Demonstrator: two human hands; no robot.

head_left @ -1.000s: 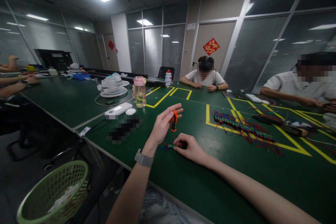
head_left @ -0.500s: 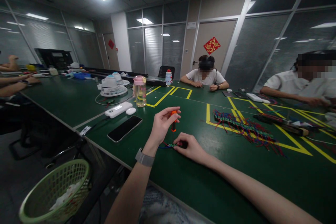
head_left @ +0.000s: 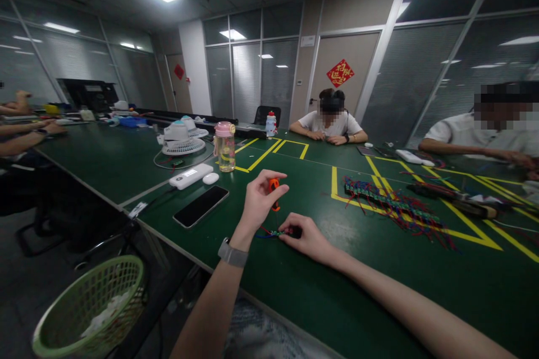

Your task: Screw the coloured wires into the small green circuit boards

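Note:
My left hand (head_left: 261, 199), with a grey watch on its wrist, is curled round an orange and black screwdriver (head_left: 274, 193). The screwdriver stands nearly upright, its tip down at a small green terminal block (head_left: 275, 233) on the green table (head_left: 269, 280). Red and blue wires (head_left: 263, 234) run from the left side of that block. My right hand (head_left: 305, 238) rests on the table and pinches the block's right side, where something dark and red shows beneath the fingers.
A black phone (head_left: 201, 206), a white power strip (head_left: 191, 176) and a pink-lidded bottle (head_left: 224, 147) stand to the left. Many wired terminal blocks (head_left: 391, 202) lie right. A green basket (head_left: 90, 303) is below. Two people (head_left: 330, 118) sit across.
The fingers of my left hand have shifted on the screwdriver, whose handle now leans slightly further left. My right hand has hardly moved.

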